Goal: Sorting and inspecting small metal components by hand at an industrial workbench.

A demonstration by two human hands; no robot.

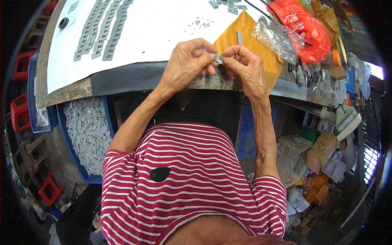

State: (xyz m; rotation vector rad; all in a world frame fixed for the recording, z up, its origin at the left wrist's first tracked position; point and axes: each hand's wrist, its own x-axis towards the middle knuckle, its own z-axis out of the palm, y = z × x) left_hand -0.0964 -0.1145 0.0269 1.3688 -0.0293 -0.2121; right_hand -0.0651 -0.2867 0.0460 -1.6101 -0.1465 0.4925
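Part rows (102, 30) on table (134, 77) left, bin (87, 134) below — bag (310, 28) right

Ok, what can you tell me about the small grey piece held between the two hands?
The grey piece is small, flat and pale grey, plastic or metal by its look. It is pinched between the fingertips of the left hand and right hand, held in the air over the near edge of the table. Most of it is hidden by the fingers, so its full shape cannot be told. It resembles the grey pieces in the blue bin.
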